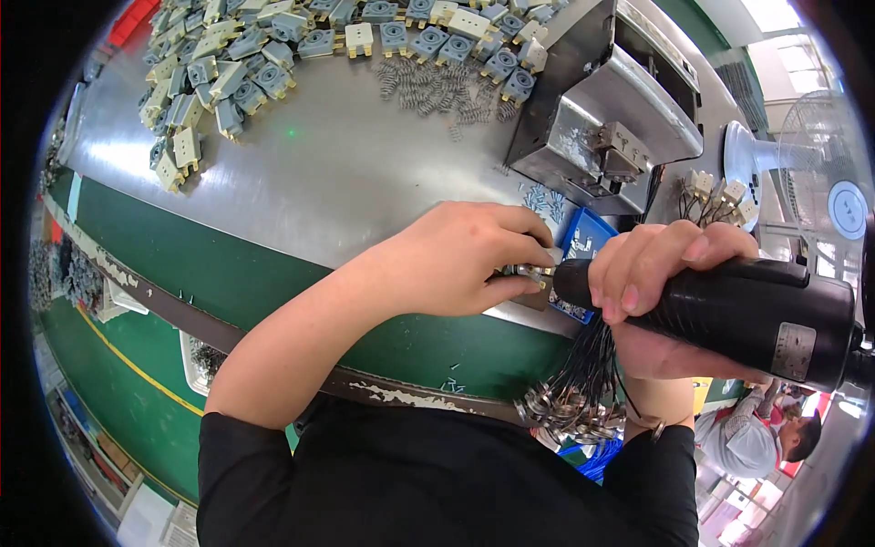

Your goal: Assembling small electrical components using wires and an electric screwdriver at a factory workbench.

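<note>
My right hand is wrapped round a black electric screwdriver, which lies almost level with its nose toward my left hand. Between the bent fingers of my left hand is a small metal-and-plastic part, mostly hidden by the fingers. The screwdriver's nose meets this part or stops just beside it; I cannot tell which. Just beyond both hands sits a blue tray of small pieces, partly covered by the right hand. Loose screws are scattered next to the tray.
Grey and cream plastic housings are heaped along the far side, with coil springs near them. A bent-metal fixture stands at the far right. Black leads with round metal ends hang by the near edge. A fan and another person are at right.
</note>
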Demonstrator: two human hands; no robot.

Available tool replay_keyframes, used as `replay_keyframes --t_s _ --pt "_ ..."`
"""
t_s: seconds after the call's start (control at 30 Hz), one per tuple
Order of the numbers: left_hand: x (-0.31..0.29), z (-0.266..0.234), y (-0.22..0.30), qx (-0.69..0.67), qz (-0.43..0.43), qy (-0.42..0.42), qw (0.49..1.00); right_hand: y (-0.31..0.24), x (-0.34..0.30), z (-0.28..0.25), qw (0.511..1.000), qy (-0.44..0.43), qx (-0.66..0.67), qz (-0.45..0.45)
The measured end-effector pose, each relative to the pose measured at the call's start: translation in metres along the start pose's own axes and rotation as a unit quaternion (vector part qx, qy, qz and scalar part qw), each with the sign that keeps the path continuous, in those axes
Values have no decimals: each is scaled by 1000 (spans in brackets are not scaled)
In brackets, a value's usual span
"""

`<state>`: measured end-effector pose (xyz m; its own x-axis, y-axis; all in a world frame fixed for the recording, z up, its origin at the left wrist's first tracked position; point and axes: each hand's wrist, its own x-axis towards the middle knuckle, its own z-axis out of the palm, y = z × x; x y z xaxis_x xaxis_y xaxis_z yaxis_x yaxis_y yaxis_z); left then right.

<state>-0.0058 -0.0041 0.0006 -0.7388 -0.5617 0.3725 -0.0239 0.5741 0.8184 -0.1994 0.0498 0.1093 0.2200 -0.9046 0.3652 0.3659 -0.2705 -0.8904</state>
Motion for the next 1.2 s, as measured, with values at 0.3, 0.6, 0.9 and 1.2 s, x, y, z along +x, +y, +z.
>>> replay_keyframes --t_s 0.3,0.6,0.9,1.2 --pt "5 -4 4 -12 -4 -15 1000 -19 42 -22 991 -76 25 -111" --pt "3 -5 6 -23 -22 -24 999 -12 73 -45 939 257 -188 -127" --pt "6 -5 8 -10 -6 -14 1000 -4 79 -49 942 256 -181 -123" --pt "7 -5 8 -11 -9 -19 1000 -4 80 -50 943 253 -182 -121"
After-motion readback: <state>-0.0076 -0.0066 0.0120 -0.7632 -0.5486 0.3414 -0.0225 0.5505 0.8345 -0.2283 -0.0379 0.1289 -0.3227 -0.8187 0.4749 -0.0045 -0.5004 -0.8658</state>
